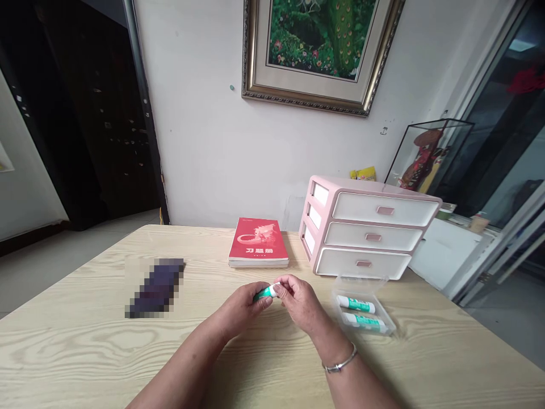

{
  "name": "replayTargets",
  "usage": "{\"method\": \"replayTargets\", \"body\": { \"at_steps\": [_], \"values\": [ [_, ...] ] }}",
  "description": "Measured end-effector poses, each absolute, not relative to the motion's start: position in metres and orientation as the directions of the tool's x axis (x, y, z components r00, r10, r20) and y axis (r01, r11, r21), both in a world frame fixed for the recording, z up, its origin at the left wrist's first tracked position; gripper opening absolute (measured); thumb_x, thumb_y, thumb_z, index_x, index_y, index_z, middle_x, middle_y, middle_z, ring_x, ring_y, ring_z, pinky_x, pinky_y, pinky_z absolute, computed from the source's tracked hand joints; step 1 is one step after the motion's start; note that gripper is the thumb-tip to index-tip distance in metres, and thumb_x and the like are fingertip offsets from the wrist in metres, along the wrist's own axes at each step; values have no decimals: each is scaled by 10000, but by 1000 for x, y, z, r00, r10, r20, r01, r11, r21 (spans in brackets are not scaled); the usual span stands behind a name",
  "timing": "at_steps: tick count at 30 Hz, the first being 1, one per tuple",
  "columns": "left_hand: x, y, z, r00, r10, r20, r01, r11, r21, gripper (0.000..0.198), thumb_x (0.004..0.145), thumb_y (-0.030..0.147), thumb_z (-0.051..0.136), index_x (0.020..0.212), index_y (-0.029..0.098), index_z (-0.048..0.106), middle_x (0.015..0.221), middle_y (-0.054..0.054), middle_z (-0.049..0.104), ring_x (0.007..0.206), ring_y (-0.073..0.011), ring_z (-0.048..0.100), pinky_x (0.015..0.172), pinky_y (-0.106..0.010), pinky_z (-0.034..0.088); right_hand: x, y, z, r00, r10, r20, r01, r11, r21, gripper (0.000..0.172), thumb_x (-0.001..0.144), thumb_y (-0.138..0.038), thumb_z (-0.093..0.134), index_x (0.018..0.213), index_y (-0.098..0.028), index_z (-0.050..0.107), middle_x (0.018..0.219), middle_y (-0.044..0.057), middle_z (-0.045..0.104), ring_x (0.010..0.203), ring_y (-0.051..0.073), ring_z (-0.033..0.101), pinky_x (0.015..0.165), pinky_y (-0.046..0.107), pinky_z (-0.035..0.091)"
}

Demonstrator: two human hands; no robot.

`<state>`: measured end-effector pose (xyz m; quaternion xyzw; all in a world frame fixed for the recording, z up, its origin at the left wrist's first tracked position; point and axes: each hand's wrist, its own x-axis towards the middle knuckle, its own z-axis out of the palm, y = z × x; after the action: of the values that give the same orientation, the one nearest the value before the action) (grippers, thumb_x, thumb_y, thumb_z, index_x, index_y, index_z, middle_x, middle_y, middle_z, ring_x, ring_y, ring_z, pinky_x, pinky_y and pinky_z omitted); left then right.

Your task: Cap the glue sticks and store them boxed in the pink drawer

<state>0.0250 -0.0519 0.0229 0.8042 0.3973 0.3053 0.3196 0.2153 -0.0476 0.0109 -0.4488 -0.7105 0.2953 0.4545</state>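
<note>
A green and white glue stick [265,293] is held between both hands above the middle of the table. My left hand [246,307] is closed around its green body. The fingers of my right hand [297,299] pinch the white end, which they partly cover. To the right of my right hand lies a clear plastic case [389,324] with its lid raised. Inside the case rest two like glue sticks, an upper one [356,304] and a lower one [365,322], side by side.
A red book [258,241] lies beyond my hands. Behind the case stands a pink and white drawer unit [371,236]. On the left, a dark, pixelated object [157,287] lies on the wooden table [80,324]. A wall closes off the table's far edge.
</note>
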Motion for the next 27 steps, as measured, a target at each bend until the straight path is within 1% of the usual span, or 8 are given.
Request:
{"method": "replayTargets", "body": {
  "at_steps": [3, 5, 7, 10, 13, 17, 20, 27],
  "values": [
    [28, -51, 18, 465, 837, 289, 511, -520, 684, 267, 914, 390, 484, 1010, 203, 649, 919, -42, 653, 821, -195, 571, 735, -270, 414, 212, -43, 4, -129, 951, 280, 331, 308, -892, 347, 895, -493, 544, 912, -159, 634, 682, 19, 614, 614, 148, 578, 517, 241, 473],
    [27, -51, 18, 446, 841, 306, 514, -521, 681, 265, 914, 383, 486, 1030, 212, 651, 937, -48, 654, 832, -200, 575, 749, -276, 416, 210, -42, 2, -117, 960, 255, 282, 278, -918, 380, 898, -520, 523, 930, -155, 625, 653, 2, 571, 584, 138, 551, 490, 234, 462],
    [25, -51, 21, 455, 843, 286, 458, -497, 737, 292, 922, 404, 471, 1035, 201, 649, 924, -44, 657, 825, -195, 574, 744, -270, 423, 211, -44, 3, -150, 945, 292, 240, 321, -916, 391, 910, -521, 509, 1012, -162, 624, 687, -3, 561, 613, 131, 544, 514, 228, 468],
    [20, -51, 25, 509, 839, 190, 360, -408, 839, 359, 934, 459, 438, 1037, 179, 638, 880, -25, 647, 769, -172, 563, 698, -254, 431, 213, -48, 6, -228, 910, 347, 217, 395, -892, 381, 919, -483, 521, 1149, -191, 605, 804, 15, 591, 715, 133, 556, 569, 221, 480],
    [19, -50, 25, 528, 831, 177, 334, -394, 856, 368, 932, 463, 442, 1042, 172, 638, 913, -30, 655, 797, -173, 572, 719, -253, 436, 214, -48, 6, -248, 913, 324, 206, 376, -903, 383, 902, -466, 550, 1148, -178, 605, 802, 18, 598, 699, 129, 557, 549, 218, 477],
    [25, -48, 18, 449, 850, 275, 480, -489, 729, 266, 922, 392, 477, 987, 198, 647, 916, -36, 666, 833, -191, 593, 733, -260, 421, 209, -42, 2, -147, 967, 208, 175, 232, -957, 430, 844, -512, 583, 1043, -132, 614, 648, -19, 561, 544, 111, 524, 471, 228, 474],
    [29, -49, 14, 408, 855, 321, 588, -515, 624, 219, 920, 345, 488, 1021, 215, 633, 933, -38, 653, 829, -190, 604, 712, -259, 413, 206, -39, 0, -86, 985, 150, 150, 162, -975, 463, 805, -558, 595, 969, -125, 618, 568, -44, 536, 454, 97, 485, 423, 233, 470],
    [34, -50, 12, 415, 850, 326, 689, -527, 498, 197, 914, 267, 492, 1068, 215, 603, 965, -53, 644, 867, -200, 630, 729, -265, 426, 199, -46, 7, 16, 999, 39, 124, 37, -992, 512, 718, -624, 641, 867, -134, 628, 489, -56, 521, 392, 95, 458, 345, 217, 440]
  ]
}}
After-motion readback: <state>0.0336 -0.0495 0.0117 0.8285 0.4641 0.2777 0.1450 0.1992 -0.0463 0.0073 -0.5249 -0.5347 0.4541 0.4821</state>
